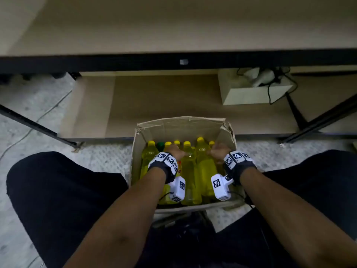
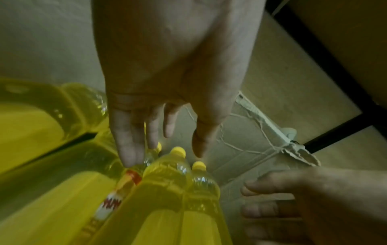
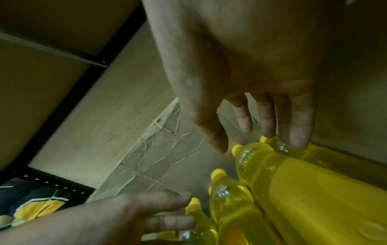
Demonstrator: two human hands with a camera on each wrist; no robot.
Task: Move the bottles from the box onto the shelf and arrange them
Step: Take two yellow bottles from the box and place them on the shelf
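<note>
Bottles (image 1: 188, 167) of yellow liquid stand packed in the open cardboard box (image 1: 181, 124) on the pale floor (image 1: 108, 157), before the low shelf (image 1: 164, 101). Left hand (image 1: 176, 151) and right hand (image 1: 218, 151) reach in with loose fingers, gripping nothing. A white box (image 1: 251, 94) with black cables (image 1: 270, 93) sits on the shelf's right.

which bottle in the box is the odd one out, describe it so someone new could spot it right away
Start at the open cardboard box on the floor in front of the low shelf. Look along its far row of bottle tops, toward the left wall, just ahead of the left hand. The green-capped bottle sits second from the left there; every other cap in view is yellow.
</note>
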